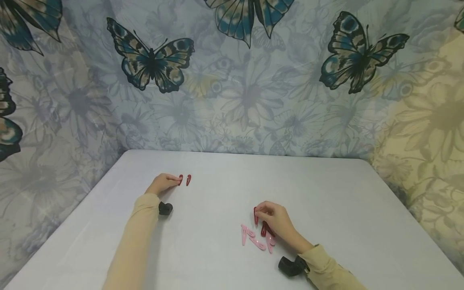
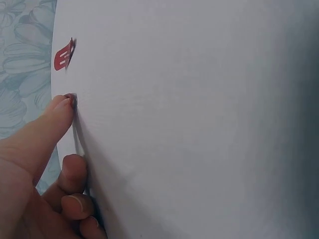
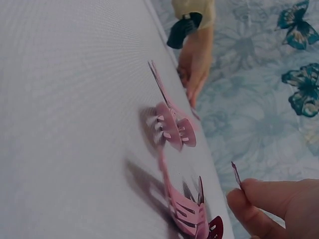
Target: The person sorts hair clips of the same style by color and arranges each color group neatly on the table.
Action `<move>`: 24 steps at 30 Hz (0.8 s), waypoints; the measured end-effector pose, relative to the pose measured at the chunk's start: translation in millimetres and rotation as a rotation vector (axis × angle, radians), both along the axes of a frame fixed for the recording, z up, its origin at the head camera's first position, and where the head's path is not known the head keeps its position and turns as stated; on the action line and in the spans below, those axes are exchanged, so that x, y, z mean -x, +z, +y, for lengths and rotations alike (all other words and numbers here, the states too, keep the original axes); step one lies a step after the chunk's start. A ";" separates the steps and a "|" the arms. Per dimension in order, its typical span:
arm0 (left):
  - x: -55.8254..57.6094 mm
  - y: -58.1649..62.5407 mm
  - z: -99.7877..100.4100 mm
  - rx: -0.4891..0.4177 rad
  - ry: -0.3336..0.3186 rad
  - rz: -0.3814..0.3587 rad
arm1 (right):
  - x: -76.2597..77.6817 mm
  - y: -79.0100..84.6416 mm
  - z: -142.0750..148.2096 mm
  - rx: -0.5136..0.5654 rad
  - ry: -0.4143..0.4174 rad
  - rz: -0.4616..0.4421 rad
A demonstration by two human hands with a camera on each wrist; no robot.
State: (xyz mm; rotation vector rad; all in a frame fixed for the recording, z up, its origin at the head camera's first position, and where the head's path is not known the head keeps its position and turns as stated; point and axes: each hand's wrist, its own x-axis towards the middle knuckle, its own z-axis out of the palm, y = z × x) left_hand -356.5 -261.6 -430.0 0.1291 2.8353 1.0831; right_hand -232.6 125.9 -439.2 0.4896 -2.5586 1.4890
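Observation:
Toward the far left of the table, my left hand [image 1: 162,183] has its fingertips on a red snap hair clip [image 1: 180,179], and most of that clip is covered in the left wrist view. Just right of it lies a second red hair clip [image 1: 188,180], also seen in the left wrist view [image 2: 63,56]. My right hand [image 1: 276,218] pinches another red hair clip [image 1: 255,217] between thumb and finger, held up off the table in the right wrist view [image 3: 236,174]. Beneath this hand are several pink hair clips [image 1: 257,243] and dark red clips [image 1: 263,230], partly overlapping.
A white table [image 1: 217,257] carries everything, its far edge against a curtain [image 1: 250,100] printed with butterflies and flowers. Black wrist devices [image 1: 166,208] sit on both forearms, the right one [image 1: 290,266] low beside the clip pile.

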 end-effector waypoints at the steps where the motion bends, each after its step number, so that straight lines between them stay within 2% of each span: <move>1: -2.1 3.9 1.4 0.002 -0.001 0.001 | 0.5 0.2 -0.3 0.004 -0.007 0.000; 4: -4.4 11.0 3.8 0.012 0.009 -0.009 | 1.3 0.3 -0.6 0.019 -0.010 -0.012; 8: -2.6 8.6 2.3 0.003 0.018 -0.012 | 0.3 -0.3 0.1 0.036 0.003 -0.034; 9: 13.9 -12.2 -9.1 0.002 0.001 0.009 | -0.1 -0.4 0.3 0.037 0.003 -0.037; 15: 11.1 -15.2 -8.0 -0.007 -0.003 0.023 | -0.7 -1.5 2.1 0.036 0.017 -0.052; 16: -5.4 4.7 3.3 -0.009 0.014 0.005 | -0.1 -1.8 2.5 0.042 0.024 -0.053; 24: -7.0 7.8 1.4 -0.005 0.031 -0.020 | 2.3 -1.6 2.5 0.056 0.033 -0.099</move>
